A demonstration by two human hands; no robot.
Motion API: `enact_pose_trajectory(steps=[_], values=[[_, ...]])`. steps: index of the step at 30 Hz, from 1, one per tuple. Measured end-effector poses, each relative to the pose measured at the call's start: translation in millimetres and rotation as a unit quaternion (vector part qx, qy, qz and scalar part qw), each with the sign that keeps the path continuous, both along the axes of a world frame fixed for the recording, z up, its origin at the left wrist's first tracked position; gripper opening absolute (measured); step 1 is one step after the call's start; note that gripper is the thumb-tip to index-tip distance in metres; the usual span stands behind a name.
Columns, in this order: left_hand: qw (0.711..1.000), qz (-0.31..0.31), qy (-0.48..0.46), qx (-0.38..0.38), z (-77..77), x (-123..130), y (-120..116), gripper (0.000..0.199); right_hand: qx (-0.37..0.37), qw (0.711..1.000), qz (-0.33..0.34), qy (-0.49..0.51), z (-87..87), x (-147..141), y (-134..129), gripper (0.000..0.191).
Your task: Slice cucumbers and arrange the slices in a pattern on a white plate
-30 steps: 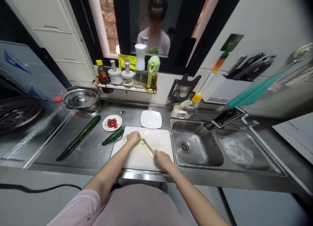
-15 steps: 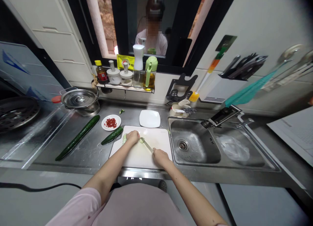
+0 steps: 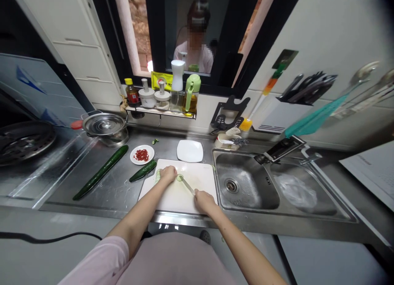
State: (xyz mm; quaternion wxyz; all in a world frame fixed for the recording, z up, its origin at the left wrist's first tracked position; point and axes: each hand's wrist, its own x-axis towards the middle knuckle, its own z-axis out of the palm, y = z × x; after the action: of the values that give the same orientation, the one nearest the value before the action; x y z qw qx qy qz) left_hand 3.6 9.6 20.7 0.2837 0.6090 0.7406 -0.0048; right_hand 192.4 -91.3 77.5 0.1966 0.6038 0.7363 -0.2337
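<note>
My right hand (image 3: 203, 201) is wrapped round the handle of a kitchen knife (image 3: 187, 186), its blade slanting up and left over the white cutting board (image 3: 172, 201). By the blade's tip lies a round cucumber slice (image 3: 179, 178). My left hand (image 3: 168, 174) is closed, with its fingers curled down at the board just left of the tip; whatever is under the fingers is hidden. More pale cucumber slices (image 3: 158, 175) show at that hand's left side. A cut piece of dark green cucumber (image 3: 143, 171) rests against the board's left edge.
A whole cucumber (image 3: 101, 173) lies on the steel counter at left. Behind the board stand a plate of small red pieces (image 3: 134, 159) and a white square plate (image 3: 190, 151). The sink (image 3: 246, 190) adjoins on the right; a lidded steel pot (image 3: 115, 137) is back left.
The whole view has shifted slightly right and down with the camera. Both hands, the knife and the slice keep nearly the same places on the board.
</note>
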Motion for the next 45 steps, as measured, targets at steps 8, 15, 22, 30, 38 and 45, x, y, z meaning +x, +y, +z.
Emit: enact_pose_trajectory(steps=[8,15,22,30,38,45], values=[[1.000,-0.003,0.002,0.003,-2.0,-1,0,0.015,0.008,1.000,-0.004,0.006,-8.7,12,-11,0.032],[1.000,-0.003,0.003,0.002,-2.3,0,0,0.013,0.000,1.000,-0.008,0.002,0.6,-2,-3,0.035],[1.000,-0.011,0.005,0.007,-2.5,-1,-1,0.014,0.003,1.000,-0.005,0.004,4.3,-9,4,0.036],[0.999,-0.032,0.014,0.016,-2.4,0,-4,0.016,-0.002,1.000,-0.014,0.004,-3.5,15,-17,0.034],[0.993,-0.087,0.023,0.076,-1.0,8,-18,0.019,0.021,0.996,-0.083,0.037,-16.9,45,-30,0.031],[0.994,-0.003,-0.072,0.078,14.0,16,-33,0.014,0.054,0.989,-0.122,0.056,-24.1,61,-25,0.032]])
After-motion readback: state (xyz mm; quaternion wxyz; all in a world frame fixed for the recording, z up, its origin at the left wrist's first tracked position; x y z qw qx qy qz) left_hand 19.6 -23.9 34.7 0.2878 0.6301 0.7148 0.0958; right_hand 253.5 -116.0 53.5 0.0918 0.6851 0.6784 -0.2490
